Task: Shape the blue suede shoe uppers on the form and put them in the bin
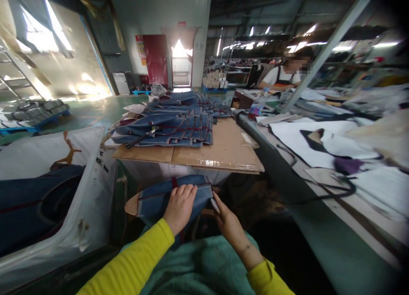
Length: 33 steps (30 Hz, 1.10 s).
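Head view shows a blue piece [191, 200] held low above the person's lap, just in front of a sheet of cardboard [223, 148]. The left hand [181, 207] lies palm down across it, fingers close together; its thumb is hidden, so whether it grips cannot be told. The right hand [228, 221] is narrowed around a small pale tool [215, 205] at the piece's right end, forefinger stretched forward. A tan tip [132, 204] shows at the piece's left end.

On the cardboard rests a pile of similar blue pieces [182, 124], with a black-handled tool [140, 138] lying on top. To the left, a white bin [104, 176] holds more blue cloth [32, 193]. To the right, a long table [306, 214] bears white sheets [329, 137] and a bottle [255, 110]. Beyond the table, a person [284, 78] in a dark apron bends forward.
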Each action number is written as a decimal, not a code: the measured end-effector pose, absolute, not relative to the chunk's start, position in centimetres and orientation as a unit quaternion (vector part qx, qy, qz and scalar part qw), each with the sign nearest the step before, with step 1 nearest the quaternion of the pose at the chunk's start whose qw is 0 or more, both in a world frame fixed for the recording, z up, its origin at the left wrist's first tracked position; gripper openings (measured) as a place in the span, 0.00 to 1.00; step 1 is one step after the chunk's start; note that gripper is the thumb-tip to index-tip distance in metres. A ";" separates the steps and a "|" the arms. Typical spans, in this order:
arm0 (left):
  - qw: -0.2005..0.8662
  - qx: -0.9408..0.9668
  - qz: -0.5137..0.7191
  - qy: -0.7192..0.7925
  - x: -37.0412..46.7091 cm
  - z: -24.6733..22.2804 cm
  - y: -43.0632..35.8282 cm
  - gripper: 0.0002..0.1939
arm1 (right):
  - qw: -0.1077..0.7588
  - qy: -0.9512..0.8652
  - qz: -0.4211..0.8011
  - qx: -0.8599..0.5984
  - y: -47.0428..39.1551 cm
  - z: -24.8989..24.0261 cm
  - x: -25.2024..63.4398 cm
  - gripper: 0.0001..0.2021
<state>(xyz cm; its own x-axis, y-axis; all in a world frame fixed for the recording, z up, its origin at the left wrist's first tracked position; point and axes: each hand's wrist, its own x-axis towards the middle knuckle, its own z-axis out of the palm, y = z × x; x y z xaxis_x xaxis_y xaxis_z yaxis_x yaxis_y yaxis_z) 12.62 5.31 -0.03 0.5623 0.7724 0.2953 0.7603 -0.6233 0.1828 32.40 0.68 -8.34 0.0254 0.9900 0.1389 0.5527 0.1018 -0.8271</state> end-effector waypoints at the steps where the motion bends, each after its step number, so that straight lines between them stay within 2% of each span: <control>1: 0.008 0.883 0.170 0.437 12.6 -0.1 5.2 0.19 | 0.382 -0.640 0.284 -0.604 0.7 -8.5 32.4 0.33; 8: -0.015 0.877 0.155 0.455 12.5 -0.1 4.8 0.18 | 0.370 -0.656 0.258 -0.605 0.7 -9.2 32.3 0.32; 20: -0.003 0.854 0.163 0.494 11.9 0.1 5.4 0.09 | 0.368 -0.667 0.237 -0.603 0.5 -9.3 32.5 0.31; 29: -0.022 0.842 0.136 0.522 11.8 0.3 5.6 0.08 | 0.347 -0.667 0.241 -0.613 0.2 -9.1 32.7 0.32; 33: 0.013 0.862 0.159 0.481 12.5 -0.3 5.8 0.13 | 0.347 -0.666 0.247 -0.613 0.5 -8.9 32.8 0.29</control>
<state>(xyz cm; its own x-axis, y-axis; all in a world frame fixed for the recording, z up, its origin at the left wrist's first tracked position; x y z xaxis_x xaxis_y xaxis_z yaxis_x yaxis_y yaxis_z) 12.51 5.77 -0.35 0.4863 0.8338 0.2613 0.8254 -0.5365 0.1756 32.77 0.47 -8.94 -0.0089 0.9874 0.1582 0.6443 0.1266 -0.7542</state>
